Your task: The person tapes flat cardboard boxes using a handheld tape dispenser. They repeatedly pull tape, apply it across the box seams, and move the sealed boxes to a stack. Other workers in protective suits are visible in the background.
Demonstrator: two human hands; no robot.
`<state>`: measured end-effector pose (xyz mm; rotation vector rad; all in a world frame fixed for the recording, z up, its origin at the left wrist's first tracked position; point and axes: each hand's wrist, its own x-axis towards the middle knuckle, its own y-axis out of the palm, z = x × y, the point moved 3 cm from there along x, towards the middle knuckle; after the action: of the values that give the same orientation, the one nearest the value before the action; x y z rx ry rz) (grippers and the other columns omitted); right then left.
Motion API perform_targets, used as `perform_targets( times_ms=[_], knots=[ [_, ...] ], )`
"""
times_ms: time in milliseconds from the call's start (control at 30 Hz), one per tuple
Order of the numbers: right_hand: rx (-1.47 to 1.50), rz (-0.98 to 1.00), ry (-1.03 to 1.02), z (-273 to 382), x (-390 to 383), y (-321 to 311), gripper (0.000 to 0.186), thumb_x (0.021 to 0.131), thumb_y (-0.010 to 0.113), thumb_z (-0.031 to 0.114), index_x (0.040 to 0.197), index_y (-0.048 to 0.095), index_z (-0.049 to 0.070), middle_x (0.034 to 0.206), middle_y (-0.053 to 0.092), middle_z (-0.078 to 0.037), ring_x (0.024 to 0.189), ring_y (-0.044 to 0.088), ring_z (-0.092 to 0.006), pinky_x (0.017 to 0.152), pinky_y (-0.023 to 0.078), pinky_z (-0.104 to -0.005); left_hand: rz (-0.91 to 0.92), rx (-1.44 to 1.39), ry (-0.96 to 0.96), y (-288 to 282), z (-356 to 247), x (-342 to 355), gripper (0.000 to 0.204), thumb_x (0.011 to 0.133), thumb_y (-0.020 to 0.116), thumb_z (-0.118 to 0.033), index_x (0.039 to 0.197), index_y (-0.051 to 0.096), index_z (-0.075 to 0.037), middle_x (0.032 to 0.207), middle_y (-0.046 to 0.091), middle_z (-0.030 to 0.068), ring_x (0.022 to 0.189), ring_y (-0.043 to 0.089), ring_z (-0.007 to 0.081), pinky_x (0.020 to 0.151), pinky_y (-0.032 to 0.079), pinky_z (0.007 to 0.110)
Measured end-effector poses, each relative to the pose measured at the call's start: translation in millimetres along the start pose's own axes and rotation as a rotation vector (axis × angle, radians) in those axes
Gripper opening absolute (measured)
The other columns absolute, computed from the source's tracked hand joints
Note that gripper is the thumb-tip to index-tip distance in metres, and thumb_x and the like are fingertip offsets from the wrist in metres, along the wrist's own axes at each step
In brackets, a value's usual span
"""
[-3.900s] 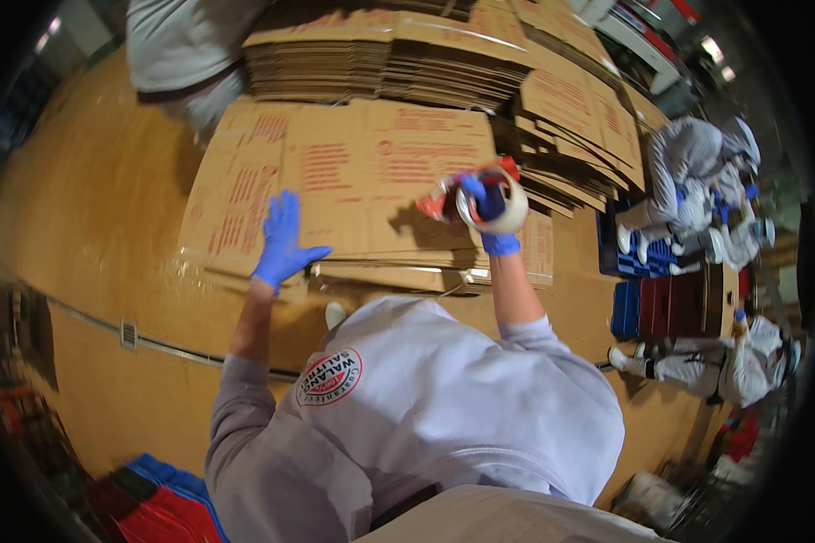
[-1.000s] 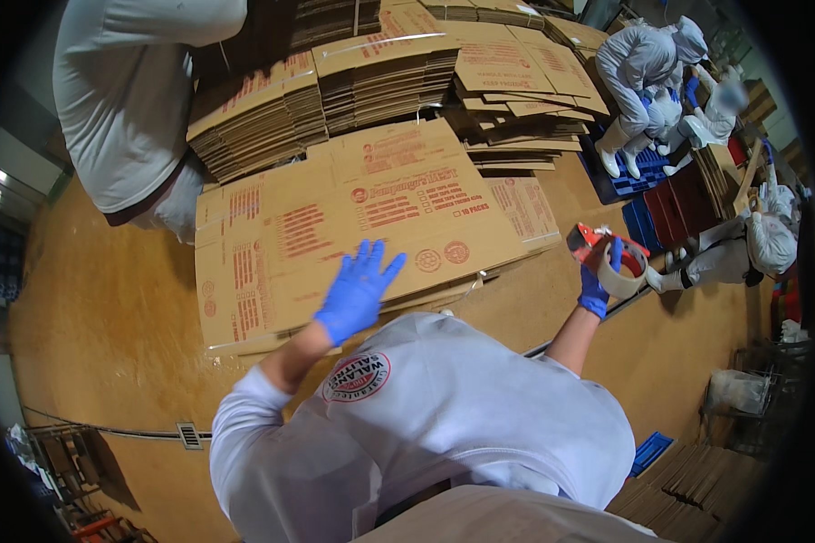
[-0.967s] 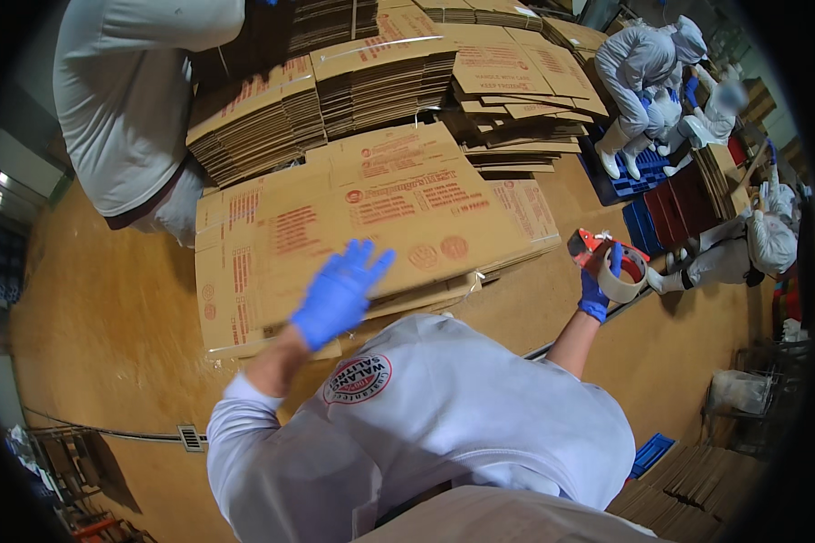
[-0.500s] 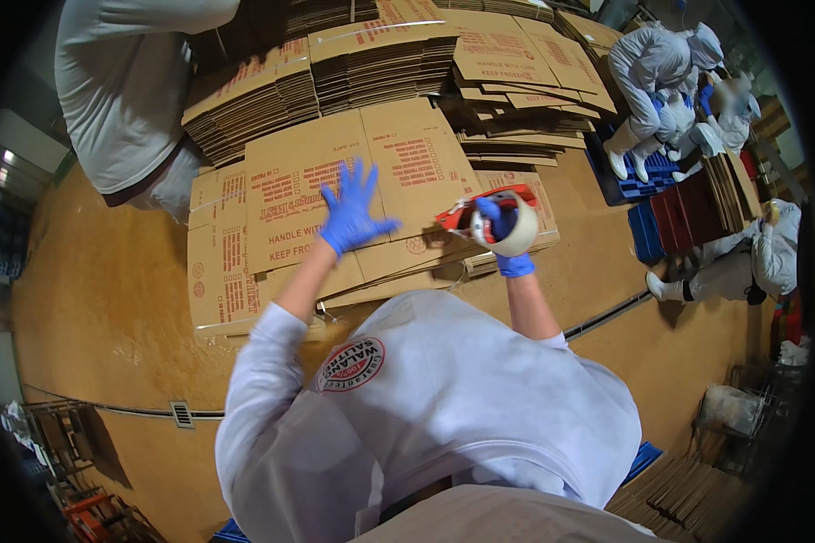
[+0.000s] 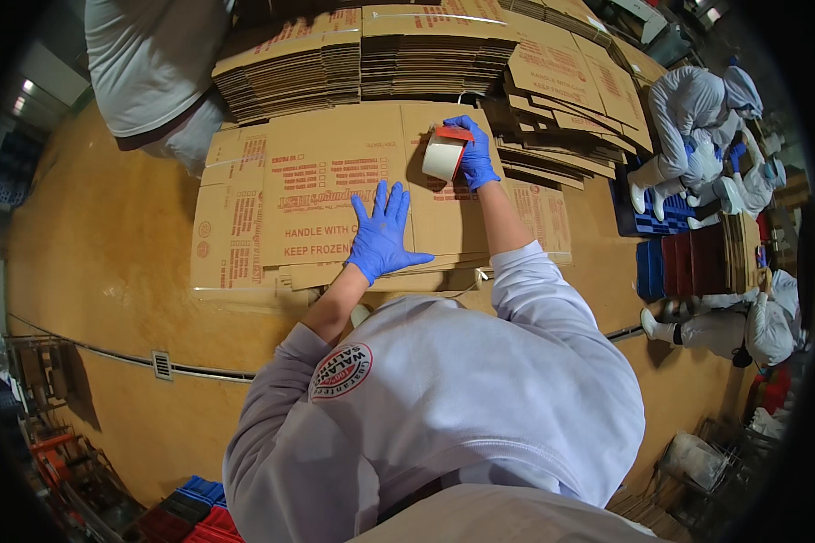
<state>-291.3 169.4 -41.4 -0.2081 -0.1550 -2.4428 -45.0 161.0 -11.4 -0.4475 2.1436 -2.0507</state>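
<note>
A flattened cardboard box (image 5: 321, 145) with red print lies on top of a low stack in front of me. My left hand (image 5: 384, 233), in a blue glove, rests on its near part with the fingers spread. In my gloved right hand (image 5: 477, 161) is a red tape dispenser (image 5: 453, 133) carrying a wide roll of pale tape (image 5: 443, 156). The dispenser is over the far right part of the box, at or just above its surface. My right palm and part of the dispenser's handle are hidden.
Bundled stacks of flat cartons (image 5: 285, 77) stand beyond the box, with looser cartons (image 5: 561, 77) at the right. A person in white (image 5: 158, 63) stands at the far left. Other people (image 5: 697, 109) work at the right near blue pallets (image 5: 647, 217) and crates (image 5: 693, 262).
My right hand has carried the tape dispenser away from me and leftward, onto the far right part of the box. My left hand has shifted slightly right and nearer, still spread.
</note>
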Motion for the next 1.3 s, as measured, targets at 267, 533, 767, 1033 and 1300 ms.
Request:
perform_targets(
  times_ms=[267, 533, 767, 1033, 1300],
  knots=[
    [-0.147, 0.159, 0.035, 48.1, -157.6, -15.5, 0.016, 0.069, 0.057, 0.002, 0.086, 0.057, 0.002, 0.084, 0.059, -0.007, 0.079, 0.056, -0.013, 0.074, 0.045, -0.027, 0.033, -0.036, -0.027, 0.2, -3.1, -2.9, 0.106, 0.057, 0.048, -0.072, 0.129, 0.024, 0.002, 0.136, 0.017, 0.0181, 0.127, 0.009, 0.0356, 0.086, 0.007, 0.07],
    [-0.361, 0.134, 0.144, 74.0, -113.6, -16.3, 0.027, 0.074, 0.051, 0.023, 0.085, 0.06, 0.0, 0.076, 0.061, -0.019, 0.069, 0.061, -0.0247, 0.062, 0.046, -0.0341, -0.025, -0.355, 0.22, 19.6, 24.8, 72.9, 0.07, 0.076, 0.052, -0.031, 0.133, 0.019, -0.009, 0.14, 0.009, 0.0143, 0.13, 0.001, 0.0287, 0.09, -0.004, 0.065],
    [-0.859, 0.185, 0.262, 83.4, -79.2, -19.2, 0.044, 0.073, 0.046, 0.044, 0.077, 0.061, 0.002, 0.074, 0.058, -0.022, 0.071, 0.058, -0.0356, 0.063, 0.046, -0.0379, 0.177, -0.08, 0.182, 42.8, -2.7, 130.3, 0.065, 0.079, 0.046, -0.042, 0.133, 0.022, -0.017, 0.139, 0.018, 0.0046, 0.13, 0.006, 0.0272, 0.095, -0.001, 0.061],
    [-0.528, 0.126, 0.221, 31.7, -136.2, -57.8, 0.04, 0.079, 0.048, 0.04, 0.09, 0.06, 0.003, 0.085, 0.06, -0.017, 0.079, 0.06, -0.0259, 0.065, 0.047, -0.0347, 0.097, -0.188, 0.066, 50.7, 2.0, 143.7, 0.06, 0.081, 0.044, -0.037, 0.133, 0.022, -0.016, 0.14, 0.016, 0.0017, 0.13, 0.004, 0.0265, 0.096, -0.002, 0.059],
    [0.807, 0.12, 0.573, 5.3, -163.9, -66.3, 0.021, 0.074, 0.064, 0.02, 0.089, 0.056, 0.007, 0.083, 0.061, -0.006, 0.073, 0.06, -0.0175, 0.063, 0.05, -0.0334, -0.249, -0.632, -0.433, 33.9, 133.2, 13.0, 0.089, 0.074, 0.059, -0.04, 0.133, 0.006, 0.0, 0.14, -0.001, 0.0159, 0.129, -0.004, 0.0256, 0.102, -0.005, 0.044]
  ],
)
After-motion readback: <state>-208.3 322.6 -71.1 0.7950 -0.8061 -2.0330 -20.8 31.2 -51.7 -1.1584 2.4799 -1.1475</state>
